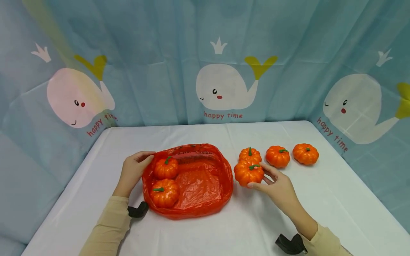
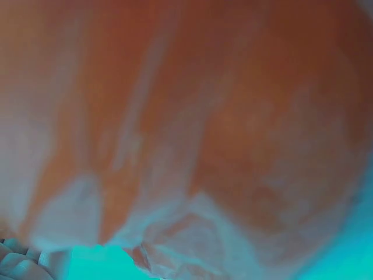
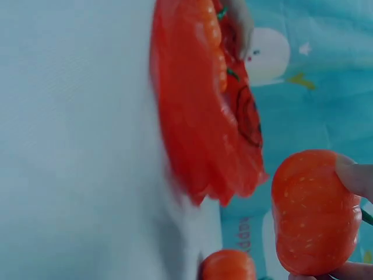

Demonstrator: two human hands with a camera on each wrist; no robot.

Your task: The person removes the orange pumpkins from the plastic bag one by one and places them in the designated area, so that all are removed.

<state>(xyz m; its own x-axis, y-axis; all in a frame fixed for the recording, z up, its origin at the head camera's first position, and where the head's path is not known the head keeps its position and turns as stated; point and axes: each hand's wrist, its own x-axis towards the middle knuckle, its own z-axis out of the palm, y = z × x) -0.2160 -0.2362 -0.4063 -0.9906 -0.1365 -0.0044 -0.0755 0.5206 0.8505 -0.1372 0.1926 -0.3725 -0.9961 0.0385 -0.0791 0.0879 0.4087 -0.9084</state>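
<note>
My right hand [image 1: 282, 190] holds a small orange pumpkin [image 1: 248, 173] with a green stem, just right of a red plastic bag [image 1: 203, 185]. In the right wrist view, the thumb [image 3: 356, 177] and fingers grip this pumpkin [image 3: 315, 216] at its sides, above the table. At the bag's left rim, my left hand [image 1: 134, 170] pinches the plastic between thumb and fingers. The bag lies wide open, with one pumpkin [image 1: 166, 168] and another pumpkin [image 1: 164, 193] inside along its left side. Blurred reddish plastic [image 2: 175, 116] fills most of the left wrist view.
Right of the bag, a pumpkin [image 1: 250, 153] stands partly behind the held one. Farther right are another pumpkin [image 1: 277, 156] and a last pumpkin [image 1: 305, 154]. A white cloth covers the table [image 1: 192, 238]. Behind it hangs a blue curtain [image 1: 153, 89] printed with whales.
</note>
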